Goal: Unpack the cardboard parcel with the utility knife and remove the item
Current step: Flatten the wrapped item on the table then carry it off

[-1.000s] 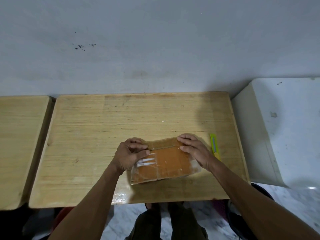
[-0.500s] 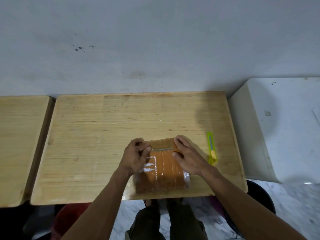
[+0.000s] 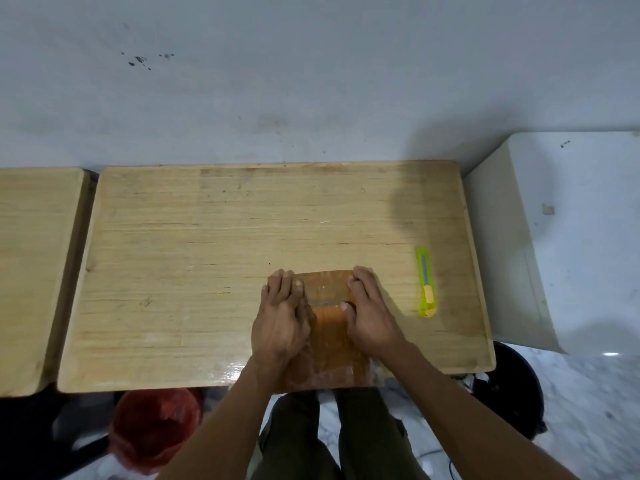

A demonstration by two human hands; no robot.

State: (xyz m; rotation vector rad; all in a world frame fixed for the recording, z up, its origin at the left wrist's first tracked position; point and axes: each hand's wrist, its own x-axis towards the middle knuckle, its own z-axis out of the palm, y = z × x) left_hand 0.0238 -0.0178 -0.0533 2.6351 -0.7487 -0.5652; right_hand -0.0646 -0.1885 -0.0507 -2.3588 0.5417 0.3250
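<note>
A brown cardboard parcel (image 3: 327,327) wrapped in clear tape lies at the near edge of the wooden table (image 3: 214,258), its long side pointing away from me. My left hand (image 3: 282,320) grips its left side and my right hand (image 3: 369,317) grips its right side, fingers curled over the far end. A lime-green utility knife (image 3: 425,282) lies on the table to the right of the parcel, untouched, a hand's width from my right hand.
A second wooden table (image 3: 34,271) adjoins on the left. A white cabinet (image 3: 571,237) stands to the right. Under the table sit a red bucket (image 3: 156,431) and a dark bin (image 3: 516,393). A grey wall runs behind.
Both hands have turned the parcel from lying sideways to pointing away from me and drawn it toward the near edge. The knife has stayed put.
</note>
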